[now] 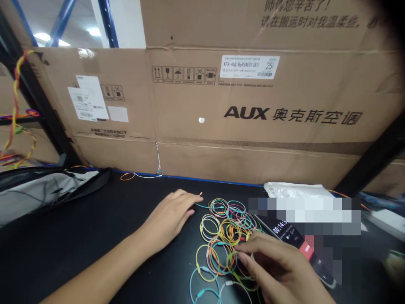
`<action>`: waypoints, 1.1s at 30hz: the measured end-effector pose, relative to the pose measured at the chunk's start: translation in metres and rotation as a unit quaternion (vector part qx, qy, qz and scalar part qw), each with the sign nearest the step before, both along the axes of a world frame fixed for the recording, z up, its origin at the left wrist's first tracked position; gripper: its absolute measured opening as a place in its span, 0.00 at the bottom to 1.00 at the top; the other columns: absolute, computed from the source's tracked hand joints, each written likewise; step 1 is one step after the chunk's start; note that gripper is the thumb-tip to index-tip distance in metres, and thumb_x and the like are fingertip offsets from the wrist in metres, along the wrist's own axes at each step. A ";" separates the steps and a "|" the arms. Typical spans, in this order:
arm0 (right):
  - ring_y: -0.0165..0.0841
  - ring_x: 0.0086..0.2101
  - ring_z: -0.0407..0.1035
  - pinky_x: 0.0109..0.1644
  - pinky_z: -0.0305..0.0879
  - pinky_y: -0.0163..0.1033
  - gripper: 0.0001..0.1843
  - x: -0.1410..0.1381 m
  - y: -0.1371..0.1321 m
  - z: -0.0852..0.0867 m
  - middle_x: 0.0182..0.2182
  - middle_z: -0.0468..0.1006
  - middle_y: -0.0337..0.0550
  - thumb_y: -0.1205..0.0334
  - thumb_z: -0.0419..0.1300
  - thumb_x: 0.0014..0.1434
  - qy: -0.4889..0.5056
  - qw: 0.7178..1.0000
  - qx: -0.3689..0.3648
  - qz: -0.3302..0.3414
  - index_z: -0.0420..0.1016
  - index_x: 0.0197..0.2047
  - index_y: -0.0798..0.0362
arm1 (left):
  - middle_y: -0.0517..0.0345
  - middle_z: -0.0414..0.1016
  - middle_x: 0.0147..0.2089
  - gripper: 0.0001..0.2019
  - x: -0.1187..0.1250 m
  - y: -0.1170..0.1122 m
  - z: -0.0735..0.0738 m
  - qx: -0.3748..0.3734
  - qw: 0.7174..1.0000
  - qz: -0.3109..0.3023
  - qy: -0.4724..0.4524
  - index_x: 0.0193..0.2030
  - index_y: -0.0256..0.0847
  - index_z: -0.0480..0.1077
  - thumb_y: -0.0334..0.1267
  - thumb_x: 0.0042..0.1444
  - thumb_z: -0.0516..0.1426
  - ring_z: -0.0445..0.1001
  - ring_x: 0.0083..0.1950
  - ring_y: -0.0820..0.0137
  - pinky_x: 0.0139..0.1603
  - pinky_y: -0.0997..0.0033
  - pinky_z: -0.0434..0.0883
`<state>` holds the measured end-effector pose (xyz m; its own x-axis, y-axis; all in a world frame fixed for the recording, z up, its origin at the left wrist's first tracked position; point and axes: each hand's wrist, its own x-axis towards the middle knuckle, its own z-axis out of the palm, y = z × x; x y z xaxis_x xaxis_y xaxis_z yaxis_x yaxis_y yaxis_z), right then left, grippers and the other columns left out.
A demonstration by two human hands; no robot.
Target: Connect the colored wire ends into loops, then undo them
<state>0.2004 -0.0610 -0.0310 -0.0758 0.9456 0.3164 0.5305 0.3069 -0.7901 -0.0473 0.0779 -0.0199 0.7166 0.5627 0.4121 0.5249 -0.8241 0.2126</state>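
Thin coloured cable loops (pixel 226 240): we see them in a loose, tangled heap on the table at our 12 o'clock, close in front of us. They come in teal, orange, yellow, pink and pale green.

Right hand (pixel 278 270): it sits at the heap's 4 o'clock. Its fingers (pixel 245 253) curl down onto the loops, thumb and forefinger close together; we cannot tell whether they grip a strand.

Left hand (pixel 169 219): it lies open and palm down at the heap's 10 o'clock, touching no loop that we can see. Its fingertips are just beside a loose teal strand (pixel 202 205).

Black smartphone (pixel 286 234): it lies at the heap's 2 o'clock, showing timer digits, and is partly blurred.

Black tabletop (pixel 79 261): it carries everything here, with a blue edge strip (pixel 202 179) along its far side.

Nearby: a grey-and-black fabric bag (pixel 41 194) lies at our 10 o'clock, and a white plastic bag (pixel 294 190) at our 1 o'clock.

Far edge: an orange-and-white wire loop (pixel 139 175) lies at our 11 o'clock.

Beyond: a brown cardboard AUX air-conditioner carton (pixel 253 114) stands at 12 o'clock. Twisted yellow-and-red wires (pixel 14 105) hang at 10 o'clock.
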 end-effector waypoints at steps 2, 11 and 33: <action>0.32 0.26 0.70 0.30 0.71 0.37 0.10 0.003 0.004 0.001 0.35 0.77 0.42 0.60 0.60 0.67 -0.019 0.999 0.018 -0.021 0.82 0.48 0.46 | 0.53 0.77 0.56 0.21 -0.001 0.012 -0.009 0.014 1.000 0.009 0.020 0.62 0.46 0.67 0.25 0.66 0.57 0.74 0.54 0.60 0.52 0.58 0.71; 0.27 0.26 0.64 0.29 0.66 0.37 0.18 0.004 0.002 -0.005 0.48 0.65 0.43 0.64 0.55 0.70 -0.004 1.000 0.001 -0.019 0.68 0.61 0.43 | 0.58 0.78 0.47 0.14 0.005 0.017 -0.012 0.082 0.993 -0.008 0.079 0.50 0.44 0.70 0.21 0.65 0.54 0.72 0.46 0.60 0.44 0.61 0.62; 0.30 0.25 0.64 0.28 0.62 0.38 0.09 -0.002 -0.007 0.004 0.37 0.68 0.38 0.63 0.55 0.71 -0.017 0.999 0.031 0.009 0.74 0.50 0.45 | 0.55 0.75 0.36 0.11 0.012 -0.001 0.003 0.235 0.948 0.012 0.214 0.47 0.37 0.67 0.20 0.66 0.49 0.73 0.32 0.65 0.37 0.64 0.59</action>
<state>0.1982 -0.0677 -0.0274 -0.1049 0.9226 0.3712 0.5510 0.3647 -0.7506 -0.0348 0.0773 -0.0168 0.8637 0.4075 0.2965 0.5007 -0.7613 -0.4120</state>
